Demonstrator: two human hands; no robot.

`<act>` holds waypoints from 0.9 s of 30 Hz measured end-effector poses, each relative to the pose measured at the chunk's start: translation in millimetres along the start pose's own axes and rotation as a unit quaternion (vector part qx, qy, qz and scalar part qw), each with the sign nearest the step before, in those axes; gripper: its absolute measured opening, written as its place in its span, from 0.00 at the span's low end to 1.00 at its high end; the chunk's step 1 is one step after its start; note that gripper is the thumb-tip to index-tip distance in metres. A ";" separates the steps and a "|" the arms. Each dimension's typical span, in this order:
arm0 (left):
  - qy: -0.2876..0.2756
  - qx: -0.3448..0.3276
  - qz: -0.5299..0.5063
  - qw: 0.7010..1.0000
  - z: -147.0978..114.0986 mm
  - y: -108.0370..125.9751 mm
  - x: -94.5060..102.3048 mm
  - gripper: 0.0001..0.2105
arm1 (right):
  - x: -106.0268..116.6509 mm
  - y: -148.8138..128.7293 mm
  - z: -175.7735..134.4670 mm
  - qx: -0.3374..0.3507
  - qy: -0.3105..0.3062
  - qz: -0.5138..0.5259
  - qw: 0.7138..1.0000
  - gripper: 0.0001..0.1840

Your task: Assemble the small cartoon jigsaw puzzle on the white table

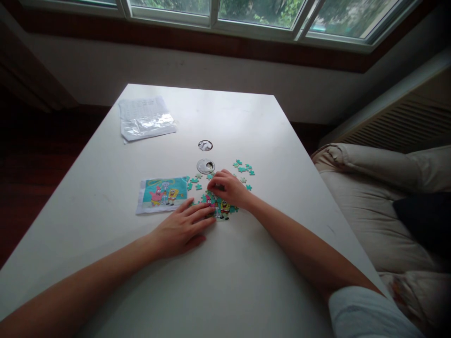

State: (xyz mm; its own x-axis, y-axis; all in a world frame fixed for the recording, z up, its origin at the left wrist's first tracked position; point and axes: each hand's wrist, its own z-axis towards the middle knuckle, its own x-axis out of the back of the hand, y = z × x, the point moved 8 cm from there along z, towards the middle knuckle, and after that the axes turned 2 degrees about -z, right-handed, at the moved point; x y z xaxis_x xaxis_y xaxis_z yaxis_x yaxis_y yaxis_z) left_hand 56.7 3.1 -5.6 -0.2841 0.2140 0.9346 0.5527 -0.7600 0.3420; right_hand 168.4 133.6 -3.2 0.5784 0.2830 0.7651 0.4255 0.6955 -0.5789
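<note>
A partly joined jigsaw puzzle [224,210] with cartoon figures lies on the white table. My left hand [181,228] rests flat with fingers stretched out, its fingertips on the puzzle's left side. Above the puzzle's upper part is my right hand [227,187], fingers curled and pinched together; whatever they hold is hidden. Loose turquoise puzzle pieces [241,169] are scattered behind and to the right of it, and more puzzle pieces [194,180] lie to its left. Left of the puzzle, a reference picture [164,191] of the same cartoon figures lies partly beside my left fingertips.
The white table [246,281] has two round grommets, one covered [206,166] and one open [205,145]. A clear plastic bag with paper [146,117] lies at the back left. A beige sofa [369,202] stands to the right, and windows [257,14] are beyond the table.
</note>
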 end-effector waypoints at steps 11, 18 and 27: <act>-0.016 -0.001 0.000 1.000 -0.2 1.5 0.6 0.26 | 15.6 -0.6 -5.6 0.011 0.010 0.000 1.000 0.10; -0.006 -0.002 -0.006 1.000 0.0 3.0 2.9 0.26 | 17.8 -28.3 -15.4 0.113 -0.042 -0.121 0.985 0.13; -0.008 -0.008 -0.012 1.000 -1.6 1.6 -0.1 0.25 | 3.0 -46.0 -39.8 0.213 -0.049 -0.210 0.953 0.14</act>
State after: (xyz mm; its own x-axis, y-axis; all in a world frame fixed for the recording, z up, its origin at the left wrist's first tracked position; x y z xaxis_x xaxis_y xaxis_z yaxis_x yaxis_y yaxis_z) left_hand 56.3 0.9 -5.3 -0.2837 0.2423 0.9278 0.5330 -0.7645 0.3626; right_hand 178.2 76.1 14.5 0.3422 -0.0341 0.9390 0.2714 0.9603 -0.0640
